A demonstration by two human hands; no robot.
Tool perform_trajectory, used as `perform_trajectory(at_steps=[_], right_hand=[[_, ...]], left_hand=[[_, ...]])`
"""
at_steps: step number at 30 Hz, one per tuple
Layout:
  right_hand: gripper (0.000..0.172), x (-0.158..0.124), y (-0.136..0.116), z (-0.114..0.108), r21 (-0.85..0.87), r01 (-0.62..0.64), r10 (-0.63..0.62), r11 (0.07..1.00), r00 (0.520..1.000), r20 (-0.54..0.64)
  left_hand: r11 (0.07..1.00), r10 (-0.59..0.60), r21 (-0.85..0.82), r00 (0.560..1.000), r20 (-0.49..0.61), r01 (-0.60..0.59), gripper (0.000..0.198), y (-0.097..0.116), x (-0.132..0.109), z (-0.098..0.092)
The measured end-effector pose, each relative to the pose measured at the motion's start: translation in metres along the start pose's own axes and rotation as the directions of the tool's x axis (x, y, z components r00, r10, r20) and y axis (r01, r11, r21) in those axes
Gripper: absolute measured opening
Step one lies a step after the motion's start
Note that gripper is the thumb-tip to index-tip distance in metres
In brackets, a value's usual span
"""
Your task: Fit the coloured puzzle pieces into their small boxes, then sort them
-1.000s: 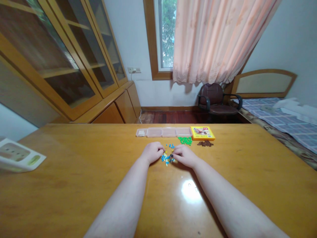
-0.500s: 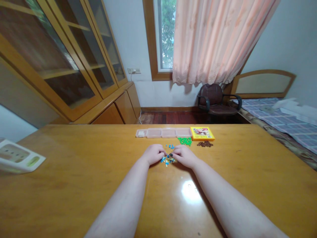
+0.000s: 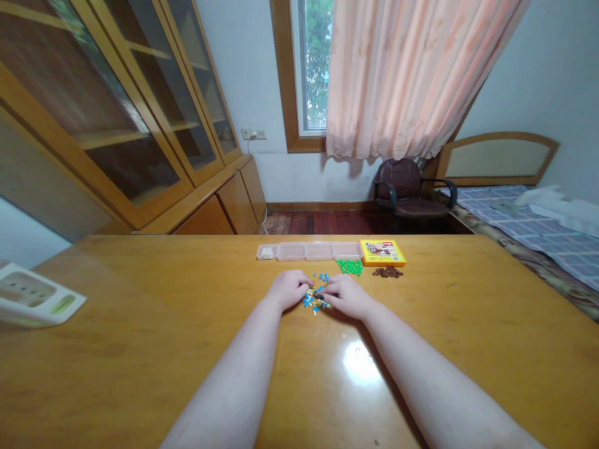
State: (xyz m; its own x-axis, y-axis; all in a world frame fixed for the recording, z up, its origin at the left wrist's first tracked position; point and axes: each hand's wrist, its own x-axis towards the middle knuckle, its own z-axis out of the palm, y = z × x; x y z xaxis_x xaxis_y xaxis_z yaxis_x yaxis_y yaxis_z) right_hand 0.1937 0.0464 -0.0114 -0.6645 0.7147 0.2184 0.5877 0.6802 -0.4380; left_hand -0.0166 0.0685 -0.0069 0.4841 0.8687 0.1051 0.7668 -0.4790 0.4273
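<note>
A mixed heap of small blue, white and yellow toy building bricks (image 3: 309, 302) lies on the table between my two hands. My left hand (image 3: 287, 290) rests at the heap's left side, its fingers curled inward and closed; what they pinch, if anything, is too small to make out. From the right, my right hand (image 3: 350, 297) reaches over the heap with its fingers closed. A small dark piece (image 3: 321, 297) shows at its fingertips. A few blue bricks (image 3: 321, 276) lie apart, just beyond the heap.
A pile of green bricks (image 3: 349, 267) and a pile of brown bricks (image 3: 387, 272) lie behind my right hand. Beyond them are a clear compartment tray (image 3: 319, 251) and a yellow box (image 3: 382, 252). A white plastic object (image 3: 70, 307) stands at the table's left.
My right hand's fingertips have shifted slightly over the heap, and the dark piece at them sits a little lower and further left. My left hand has barely moved.
</note>
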Motion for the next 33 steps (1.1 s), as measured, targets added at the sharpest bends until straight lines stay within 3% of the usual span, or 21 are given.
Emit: perform_trajectory(at_steps=[9,13,18,25,28,33], right_hand=[[0.036,0.001,0.000,-0.001,-0.070,-0.200,0.196,0.977,0.979,-0.054],[0.050,0.002,0.006,0.000,-0.055,-0.317,0.306,0.947,0.939,-0.156],[0.046,0.000,0.015,0.003,0.071,-0.428,0.432,0.901,0.867,-0.249],[0.047,0.000,0.010,0.001,0.055,-0.345,0.349,0.937,0.921,-0.172],[0.049,0.001,0.008,-0.001,0.051,-0.340,0.344,0.939,0.926,-0.153],[0.048,0.001,0.008,0.000,0.060,-0.344,0.349,0.937,0.925,-0.151]], left_hand=[[0.999,0.006,-0.043,1.000,0.020,-0.005,0.027,-0.001,-0.002,-0.004],[0.990,-0.144,-0.013,0.986,-0.080,0.144,0.030,-0.002,-0.001,-0.005],[0.957,-0.286,0.030,0.954,-0.093,0.290,0.031,-0.006,0.001,-0.004],[0.994,-0.104,-0.033,0.995,0.006,0.104,0.031,0.001,0.000,-0.002],[0.998,-0.017,-0.058,1.000,-0.003,0.017,0.029,0.004,-0.001,-0.004],[0.997,0.027,-0.074,0.999,0.033,-0.024,0.028,0.004,-0.002,-0.004]])
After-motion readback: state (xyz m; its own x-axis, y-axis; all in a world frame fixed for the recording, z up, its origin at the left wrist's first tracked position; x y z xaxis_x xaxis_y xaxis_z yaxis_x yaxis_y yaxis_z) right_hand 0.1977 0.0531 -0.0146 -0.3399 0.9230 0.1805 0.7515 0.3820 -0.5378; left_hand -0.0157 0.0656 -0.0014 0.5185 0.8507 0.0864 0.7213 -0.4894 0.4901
